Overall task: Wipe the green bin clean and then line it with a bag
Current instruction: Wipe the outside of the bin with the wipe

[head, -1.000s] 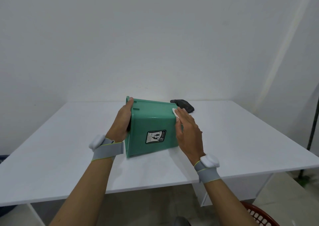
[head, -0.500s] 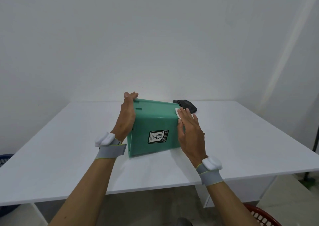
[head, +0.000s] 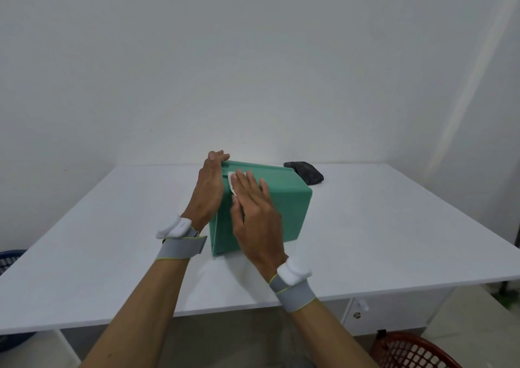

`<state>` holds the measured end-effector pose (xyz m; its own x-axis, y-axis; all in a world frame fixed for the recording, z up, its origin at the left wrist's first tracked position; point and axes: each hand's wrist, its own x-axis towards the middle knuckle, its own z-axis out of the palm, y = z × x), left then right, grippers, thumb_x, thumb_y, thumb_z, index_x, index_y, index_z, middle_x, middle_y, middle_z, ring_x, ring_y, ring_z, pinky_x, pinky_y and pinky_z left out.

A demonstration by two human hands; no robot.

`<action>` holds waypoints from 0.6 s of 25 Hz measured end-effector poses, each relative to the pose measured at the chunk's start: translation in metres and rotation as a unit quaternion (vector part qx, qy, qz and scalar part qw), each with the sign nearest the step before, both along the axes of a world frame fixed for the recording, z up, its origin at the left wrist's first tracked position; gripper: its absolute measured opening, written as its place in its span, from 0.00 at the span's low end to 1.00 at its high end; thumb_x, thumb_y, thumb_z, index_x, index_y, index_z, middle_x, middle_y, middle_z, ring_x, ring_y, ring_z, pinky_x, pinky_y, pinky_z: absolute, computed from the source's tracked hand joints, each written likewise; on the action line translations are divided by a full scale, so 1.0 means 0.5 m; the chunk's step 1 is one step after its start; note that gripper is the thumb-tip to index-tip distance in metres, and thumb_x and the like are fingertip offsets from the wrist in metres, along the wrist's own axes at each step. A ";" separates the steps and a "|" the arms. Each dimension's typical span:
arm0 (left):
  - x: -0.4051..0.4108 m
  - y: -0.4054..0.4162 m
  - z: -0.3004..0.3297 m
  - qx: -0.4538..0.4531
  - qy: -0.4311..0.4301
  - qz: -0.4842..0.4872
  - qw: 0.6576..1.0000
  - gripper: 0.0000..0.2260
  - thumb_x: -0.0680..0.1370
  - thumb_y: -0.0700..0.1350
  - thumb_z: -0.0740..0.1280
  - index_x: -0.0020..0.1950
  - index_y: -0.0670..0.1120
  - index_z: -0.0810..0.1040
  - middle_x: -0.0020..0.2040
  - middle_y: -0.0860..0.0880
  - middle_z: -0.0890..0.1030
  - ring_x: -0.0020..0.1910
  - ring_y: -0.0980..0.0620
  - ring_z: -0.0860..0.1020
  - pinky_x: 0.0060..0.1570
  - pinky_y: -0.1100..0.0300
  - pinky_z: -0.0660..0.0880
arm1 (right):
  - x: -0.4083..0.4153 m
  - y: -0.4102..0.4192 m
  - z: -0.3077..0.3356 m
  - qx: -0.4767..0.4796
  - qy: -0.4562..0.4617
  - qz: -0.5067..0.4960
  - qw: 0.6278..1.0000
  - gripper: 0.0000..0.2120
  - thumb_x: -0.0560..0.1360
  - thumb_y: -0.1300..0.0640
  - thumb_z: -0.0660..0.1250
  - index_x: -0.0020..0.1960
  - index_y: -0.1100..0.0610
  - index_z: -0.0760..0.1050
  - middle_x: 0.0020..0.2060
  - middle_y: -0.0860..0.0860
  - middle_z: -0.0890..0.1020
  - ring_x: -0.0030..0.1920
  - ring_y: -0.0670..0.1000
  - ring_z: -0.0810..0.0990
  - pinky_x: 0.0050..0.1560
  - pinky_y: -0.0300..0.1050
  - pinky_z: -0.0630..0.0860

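In the middle of the white table (head: 365, 241) the green bin (head: 284, 210) lies tipped on its side, with its bottom toward the person. The left hand (head: 206, 196) holds the bin's left edge, and its fingers curl over the far top corner. The right hand (head: 254, 216) lies flat on the bin's top side, fingers straight, pressing a small white cloth (head: 232, 183) onto it. A dark bag (head: 305, 171) sits on the table just behind the bin's right corner. A red basket (head: 410, 350) is on the floor, low on the right. A blue basket (head: 9, 260) peeks out on the left.
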<state>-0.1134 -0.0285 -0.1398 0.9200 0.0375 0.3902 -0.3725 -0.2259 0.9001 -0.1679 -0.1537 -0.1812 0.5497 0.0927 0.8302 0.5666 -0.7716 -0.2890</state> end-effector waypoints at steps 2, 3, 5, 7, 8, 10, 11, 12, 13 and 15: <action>-0.003 0.001 0.000 0.024 -0.012 -0.001 1.000 0.30 0.88 0.63 0.41 0.76 0.50 0.73 0.79 0.54 0.69 0.78 0.52 0.65 0.82 0.46 0.58 | 0.000 -0.004 0.003 -0.019 -0.012 0.009 1.000 0.22 0.86 0.56 0.57 0.79 0.59 0.68 0.77 0.53 0.70 0.80 0.50 0.63 0.81 0.54 0.59; -0.005 0.003 0.000 0.045 -0.019 0.001 0.999 0.29 0.88 0.62 0.42 0.76 0.49 0.73 0.77 0.55 0.70 0.77 0.53 0.66 0.82 0.46 0.59 | 0.001 -0.012 0.003 -0.032 -0.022 0.012 0.999 0.22 0.86 0.57 0.57 0.79 0.59 0.68 0.77 0.53 0.70 0.80 0.50 0.64 0.81 0.54 0.59; -0.007 0.008 0.002 0.079 -0.030 0.003 0.996 0.27 0.88 0.62 0.44 0.77 0.50 0.70 0.75 0.55 0.72 0.75 0.54 0.67 0.80 0.47 0.61 | 0.006 -0.040 0.000 -0.048 -0.037 0.010 0.998 0.21 0.86 0.57 0.57 0.78 0.59 0.68 0.77 0.53 0.71 0.80 0.50 0.65 0.81 0.54 0.59; -0.009 0.014 0.003 0.092 -0.032 0.002 0.995 0.27 0.88 0.63 0.45 0.78 0.50 0.69 0.78 0.54 0.71 0.77 0.53 0.66 0.80 0.46 0.61 | 0.013 -0.080 -0.008 -0.039 -0.040 -0.005 0.998 0.21 0.86 0.58 0.58 0.77 0.59 0.70 0.76 0.52 0.73 0.79 0.50 0.67 0.80 0.54 0.61; -0.009 0.015 0.003 0.097 -0.034 -0.001 0.995 0.28 0.87 0.64 0.46 0.78 0.50 0.69 0.79 0.53 0.69 0.79 0.52 0.66 0.80 0.46 0.61 | 0.017 -0.103 -0.013 -0.028 -0.033 -0.017 0.999 0.20 0.85 0.58 0.58 0.77 0.59 0.71 0.75 0.52 0.73 0.78 0.49 0.68 0.80 0.54 0.62; -0.011 0.014 0.002 0.099 -0.040 -0.012 0.994 0.26 0.87 0.65 0.46 0.76 0.53 0.69 0.81 0.52 0.67 0.80 0.52 0.65 0.81 0.47 0.61 | 0.025 -0.157 -0.021 -0.006 -0.010 -0.043 0.999 0.20 0.85 0.59 0.59 0.76 0.59 0.72 0.74 0.52 0.74 0.77 0.48 0.69 0.79 0.55 0.63; -0.013 0.014 0.002 0.098 -0.041 -0.017 0.994 0.25 0.86 0.66 0.47 0.75 0.56 0.69 0.82 0.52 0.66 0.80 0.53 0.64 0.80 0.50 0.61 | 0.029 -0.183 -0.024 0.002 0.001 -0.054 0.999 0.20 0.85 0.60 0.60 0.76 0.58 0.72 0.74 0.51 0.75 0.77 0.48 0.69 0.79 0.55 0.63; -0.014 0.015 0.002 0.097 -0.041 -0.020 0.994 0.22 0.86 0.66 0.47 0.73 0.58 0.69 0.82 0.53 0.65 0.80 0.53 0.64 0.79 0.52 0.61 | 0.032 -0.207 -0.027 0.010 0.011 -0.063 0.998 0.20 0.85 0.60 0.59 0.76 0.58 0.72 0.74 0.51 0.75 0.77 0.48 0.69 0.79 0.55 0.62; -0.015 0.015 0.002 0.094 -0.041 -0.021 0.994 0.20 0.86 0.66 0.48 0.71 0.60 0.69 0.82 0.54 0.64 0.80 0.54 0.64 0.78 0.54 0.61 | 0.035 -0.229 -0.029 0.020 0.021 -0.069 0.997 0.20 0.85 0.60 0.59 0.76 0.57 0.72 0.74 0.50 0.74 0.77 0.46 0.68 0.79 0.54 0.62; -0.016 0.015 0.002 0.093 -0.040 -0.022 0.995 0.17 0.87 0.65 0.49 0.69 0.62 0.70 0.83 0.55 0.64 0.80 0.55 0.64 0.78 0.54 0.60 | 0.035 -0.260 -0.033 0.060 0.043 -0.076 0.994 0.19 0.86 0.59 0.59 0.76 0.53 0.73 0.74 0.46 0.73 0.76 0.33 0.63 0.80 0.53 0.62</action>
